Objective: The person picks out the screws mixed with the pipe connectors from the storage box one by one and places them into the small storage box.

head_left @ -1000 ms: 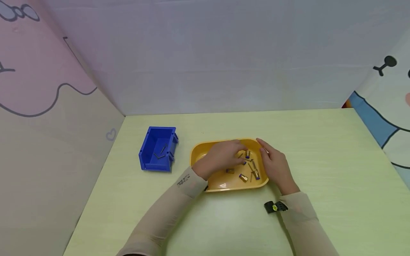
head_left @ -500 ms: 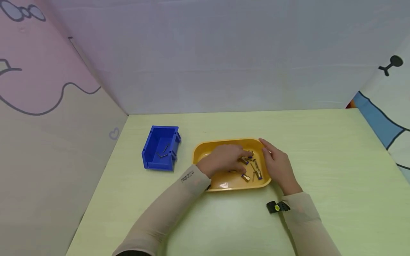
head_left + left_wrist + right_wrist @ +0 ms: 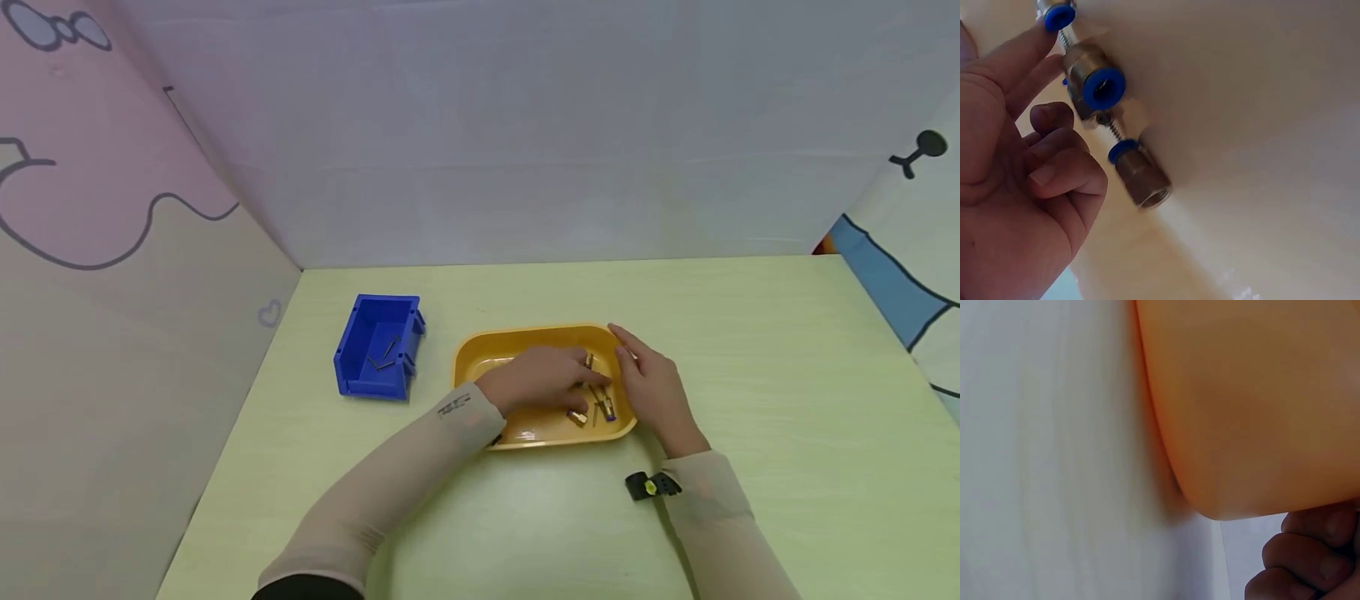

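My left hand point(image 3: 536, 379) reaches palm-down into a yellow tray point(image 3: 536, 429). Its thumb and forefinger are stretched toward brass push-in fittings with blue collars, while the other fingers bend toward the palm in the left wrist view. There, one fitting point(image 3: 1141, 178) and another fitting point(image 3: 1094, 78) lie near the fingertips, with a screw point(image 3: 1115, 130) between them. No held piece can be made out. At the tray's right end, my right hand point(image 3: 656, 400) grips the side; its curled fingers point(image 3: 1307, 553) show against the tray wall in the right wrist view.
A blue open-front bin point(image 3: 371, 329) stands left of the tray, with a few screws point(image 3: 384, 364) inside. Both rest on a pale green table point(image 3: 780, 375). Printed cloth walls point(image 3: 525, 150) enclose its back and sides.
My left hand has shifted rightward within the tray, its fingers now over the fittings near the right end. The right hand keeps its place on the tray; the head view has turned slightly.
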Motion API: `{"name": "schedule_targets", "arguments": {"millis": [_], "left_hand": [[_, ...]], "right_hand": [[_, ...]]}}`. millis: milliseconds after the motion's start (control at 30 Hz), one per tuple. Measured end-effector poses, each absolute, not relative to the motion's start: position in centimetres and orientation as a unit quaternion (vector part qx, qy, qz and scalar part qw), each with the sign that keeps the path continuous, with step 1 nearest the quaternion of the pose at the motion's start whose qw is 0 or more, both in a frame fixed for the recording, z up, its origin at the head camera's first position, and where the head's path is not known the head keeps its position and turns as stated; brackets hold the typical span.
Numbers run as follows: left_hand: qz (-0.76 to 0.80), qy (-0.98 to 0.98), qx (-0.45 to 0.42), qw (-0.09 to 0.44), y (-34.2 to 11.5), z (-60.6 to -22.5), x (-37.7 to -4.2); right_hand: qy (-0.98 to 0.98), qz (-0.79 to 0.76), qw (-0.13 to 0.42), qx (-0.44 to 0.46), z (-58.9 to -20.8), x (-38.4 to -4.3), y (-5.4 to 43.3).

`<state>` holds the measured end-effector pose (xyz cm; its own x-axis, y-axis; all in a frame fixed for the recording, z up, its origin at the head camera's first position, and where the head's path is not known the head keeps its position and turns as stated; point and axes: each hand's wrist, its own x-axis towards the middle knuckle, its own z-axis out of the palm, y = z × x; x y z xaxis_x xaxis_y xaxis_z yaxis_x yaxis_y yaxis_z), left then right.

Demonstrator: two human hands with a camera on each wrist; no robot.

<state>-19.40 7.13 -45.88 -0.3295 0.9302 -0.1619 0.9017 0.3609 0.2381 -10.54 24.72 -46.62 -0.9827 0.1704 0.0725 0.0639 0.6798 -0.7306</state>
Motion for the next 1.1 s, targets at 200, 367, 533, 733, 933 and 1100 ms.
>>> {"name": "schedule_targets", "arguments": {"millis": [200,367,533,733,933,1100], "left_hand": [[0.05,0.81,0.571,0.122,7.7,-46.0,-19.3],[0.044,0.802,0.589,0.091,8.1,-45.7,-19.3],[0.035,0.797,0.599,0.07,8.1,-45.1,-19.2],[0.026,0.793,0.605,0.059,8.2,-45.2,-19.2],[0.013,0.791,0.61,0.046,8.2,-45.1,-19.1],[0.006,0.792,0.609,0.044,8.2,-45.1,-19.1]], "right_hand": [[-0.914,0.394,0.065,-0.067,-46.5,-10.4,24.7],[-0.916,0.39,0.072,-0.065,-46.4,-10.4,24.8],[-0.914,0.394,0.069,-0.065,-46.5,-10.4,24.8],[-0.914,0.395,0.068,-0.068,-46.5,-10.4,24.7],[-0.916,0.39,0.072,-0.068,-46.5,-10.5,24.7],[-0.916,0.388,0.073,-0.068,-46.6,-10.5,24.7]]}}
